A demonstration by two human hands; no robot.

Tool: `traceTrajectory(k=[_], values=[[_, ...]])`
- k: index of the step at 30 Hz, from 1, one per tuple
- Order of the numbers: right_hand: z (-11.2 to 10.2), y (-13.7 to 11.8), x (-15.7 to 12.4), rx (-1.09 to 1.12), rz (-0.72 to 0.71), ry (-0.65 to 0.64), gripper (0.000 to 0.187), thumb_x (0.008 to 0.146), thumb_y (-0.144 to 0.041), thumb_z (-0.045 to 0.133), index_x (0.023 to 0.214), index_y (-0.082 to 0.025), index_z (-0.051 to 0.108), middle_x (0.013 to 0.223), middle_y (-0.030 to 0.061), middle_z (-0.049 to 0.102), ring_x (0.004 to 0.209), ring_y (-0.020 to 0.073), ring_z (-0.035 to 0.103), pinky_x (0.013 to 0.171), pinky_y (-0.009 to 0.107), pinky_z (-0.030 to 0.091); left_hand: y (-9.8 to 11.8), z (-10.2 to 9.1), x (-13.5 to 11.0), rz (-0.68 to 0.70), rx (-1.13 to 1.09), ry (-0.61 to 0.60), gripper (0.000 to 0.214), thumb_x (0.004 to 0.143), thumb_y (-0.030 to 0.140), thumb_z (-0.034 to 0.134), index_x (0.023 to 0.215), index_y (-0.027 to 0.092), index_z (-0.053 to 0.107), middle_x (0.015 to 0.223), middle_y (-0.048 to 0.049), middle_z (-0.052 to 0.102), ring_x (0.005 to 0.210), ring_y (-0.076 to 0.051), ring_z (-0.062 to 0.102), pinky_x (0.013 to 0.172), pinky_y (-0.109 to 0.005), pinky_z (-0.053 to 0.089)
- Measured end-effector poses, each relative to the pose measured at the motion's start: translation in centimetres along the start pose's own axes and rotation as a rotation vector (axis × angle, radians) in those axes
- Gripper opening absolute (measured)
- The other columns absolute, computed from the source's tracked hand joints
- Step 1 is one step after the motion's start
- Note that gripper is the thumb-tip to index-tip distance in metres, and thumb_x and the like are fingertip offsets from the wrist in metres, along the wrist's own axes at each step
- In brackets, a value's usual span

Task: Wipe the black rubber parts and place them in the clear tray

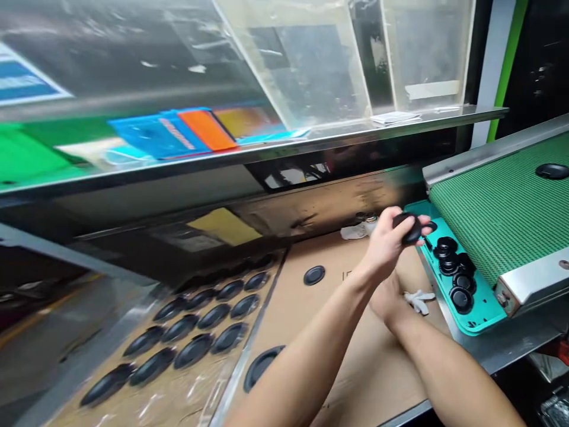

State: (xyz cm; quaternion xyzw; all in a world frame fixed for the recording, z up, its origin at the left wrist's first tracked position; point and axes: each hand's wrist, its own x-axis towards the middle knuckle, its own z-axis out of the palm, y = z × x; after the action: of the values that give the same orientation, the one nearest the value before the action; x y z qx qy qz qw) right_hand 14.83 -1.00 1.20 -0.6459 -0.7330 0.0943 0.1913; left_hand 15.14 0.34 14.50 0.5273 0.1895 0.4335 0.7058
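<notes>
My left hand (391,234) is closed round a black round disc (408,229), thumb across its face, near the back end of the turquoise tray (482,320). Behind the left forearm is my right hand (386,296), low over the brown cardboard (351,332); its fingers are hidden. A crumpled white glove or cloth (419,301) lies just right of it. Several black round parts (462,290) are heaped in the tray. On the cardboard lie a smaller black disc (315,275) and a larger one (262,367), partly covered by my left arm.
A green conveyor belt (502,201) with a black part (552,171) on it overhangs the tray. Rows of black discs (193,351) sit at left on a plastic-covered board. A metal shelf (267,151) crosses above, bearing a blue and orange box (178,133).
</notes>
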Motion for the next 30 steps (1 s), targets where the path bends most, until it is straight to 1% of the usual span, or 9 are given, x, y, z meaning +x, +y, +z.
traceTrajectory(k=[2, 4, 8, 11, 13, 16, 20, 25, 30], values=[[-0.4, -0.1, 0.2, -0.055, 0.053, -0.023, 0.037, 0.093, -0.009, 0.041, 0.121, -0.009, 0.066, 0.121, 0.0224, 0.063, 0.113, 0.0326, 0.053, 0.092, 0.045, 0.041, -0.4, -5.5, -4.0, -0.07, -0.117, 0.192, 0.034, 0.086, 0.034, 0.072, 0.112, 0.024, 0.051, 0.106, -0.0088, 0.074, 0.091, -0.025, 0.073, 0.066, -0.029, 0.052], [-0.8, -0.1, -0.1, -0.131, 0.064, -0.041, 0.034, 0.094, -0.013, 0.043, 0.117, -0.011, 0.068, 0.117, 0.021, 0.065, 0.109, 0.0309, 0.054, 0.091, 0.043, 0.041, -1.2, -10.0, -7.2, -0.148, -0.243, 0.319, 0.033, 0.094, 0.048, 0.057, 0.114, 0.021, 0.059, 0.109, -0.0119, 0.073, 0.096, -0.026, 0.071, 0.066, -0.031, 0.053], [-1.3, -0.2, -0.5, -0.149, 0.047, 0.108, 0.033, 0.095, -0.024, 0.048, 0.122, -0.017, 0.066, 0.115, 0.0177, 0.065, 0.108, 0.0299, 0.054, 0.093, 0.041, 0.041, -3.7, -14.7, -10.4, -0.194, -0.462, 0.486, 0.042, 0.103, 0.045, 0.037, 0.103, 0.015, 0.067, 0.106, -0.0134, 0.073, 0.093, -0.023, 0.071, 0.071, -0.034, 0.056], [-1.1, -0.6, -0.2, 0.076, 0.034, 0.313, 0.042, 0.097, -0.033, 0.048, 0.135, -0.018, 0.059, 0.122, 0.0147, 0.063, 0.111, 0.0273, 0.055, 0.097, 0.038, 0.044, -5.3, -15.7, -10.3, -0.176, -0.629, 0.51, 0.039, 0.104, 0.033, 0.035, 0.094, 0.014, 0.067, 0.1, -0.0119, 0.074, 0.093, -0.021, 0.071, 0.082, -0.035, 0.057], [-0.4, -1.4, -0.4, 0.232, 0.038, 0.367, 0.049, 0.097, -0.039, 0.049, 0.14, -0.018, 0.054, 0.123, 0.0139, 0.062, 0.11, 0.0254, 0.057, 0.098, 0.036, 0.046, -5.9, -15.9, -10.0, -0.158, -0.697, 0.516, 0.036, 0.103, 0.028, 0.037, 0.09, 0.015, 0.068, 0.095, -0.0101, 0.074, 0.094, -0.019, 0.071, 0.092, -0.034, 0.056], [1.0, -3.2, -1.3, 0.261, 0.002, 0.327, 0.049, 0.093, -0.041, 0.053, 0.137, -0.02, 0.059, 0.121, 0.0132, 0.06, 0.11, 0.0256, 0.057, 0.098, 0.037, 0.048, -6.1, -16.2, -9.7, -0.191, -0.729, 0.488, 0.033, 0.1, 0.025, 0.039, 0.094, 0.013, 0.069, 0.097, -0.0116, 0.075, 0.1, -0.021, 0.071, 0.101, -0.037, 0.053], [2.2, -4.7, -1.9, 0.109, -0.133, 0.295, 0.044, 0.094, -0.039, 0.052, 0.132, -0.022, 0.065, 0.119, 0.0133, 0.057, 0.111, 0.0272, 0.052, 0.098, 0.039, 0.047, -5.7, -16.9, -9.8, -0.253, -0.775, 0.371, 0.045, 0.101, 0.041, 0.034, 0.107, 0.011, 0.067, 0.112, -0.0183, 0.073, 0.112, -0.03, 0.068, 0.106, -0.05, 0.049], [1.8, -4.5, -0.4, 0.015, -0.04, 0.329, 0.045, 0.095, -0.036, 0.048, 0.134, -0.021, 0.065, 0.119, 0.0151, 0.056, 0.109, 0.029, 0.049, 0.097, 0.044, 0.045, -5.6, -17.1, -9.4, -0.226, -0.821, 0.374, 0.04, 0.103, 0.035, 0.035, 0.103, 0.012, 0.067, 0.114, -0.0169, 0.073, 0.114, -0.026, 0.068, 0.108, -0.042, 0.048], [1.5, -4.1, -0.5, -0.002, -0.132, 0.262, 0.044, 0.096, -0.035, 0.046, 0.136, -0.024, 0.063, 0.122, 0.0142, 0.057, 0.106, 0.0279, 0.05, 0.094, 0.042, 0.045, -6.1, -17.2, -9.1, -0.256, -0.814, 0.387, 0.038, 0.103, 0.036, 0.036, 0.096, 0.015, 0.067, 0.107, -0.0132, 0.074, 0.109, -0.024, 0.07, 0.106, -0.042, 0.05]])
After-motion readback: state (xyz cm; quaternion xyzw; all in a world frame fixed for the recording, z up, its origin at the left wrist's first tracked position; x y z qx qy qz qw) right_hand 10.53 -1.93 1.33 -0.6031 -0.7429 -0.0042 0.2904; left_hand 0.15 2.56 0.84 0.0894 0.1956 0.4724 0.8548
